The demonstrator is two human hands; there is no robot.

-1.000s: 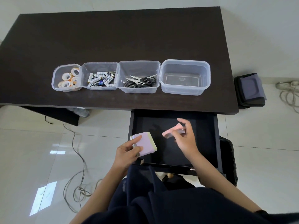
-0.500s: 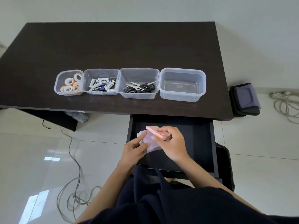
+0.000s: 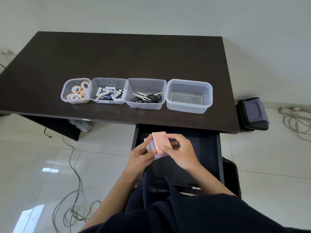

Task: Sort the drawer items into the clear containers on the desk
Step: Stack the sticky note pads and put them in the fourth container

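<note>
Pads are together now: a second ago you had the purple sticky notes in one hand and the pink pad (image 3: pixel 160 141) in the other, and now pink sits stacked on the purple pad (image 3: pixel 155 153) over the open drawer (image 3: pixel 208 148). Your left hand (image 3: pixel 140 157) cups the stack's side and your right hand (image 3: pixel 179 151) pinches the pink top. I'd guess one trip fills the empty container (image 3: pixel 188 96) at the worktop's (image 3: pixel 134 56) near right edge.

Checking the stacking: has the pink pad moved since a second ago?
Yes. The pink pad went left across the open drawer, onto the purple pad.
</note>
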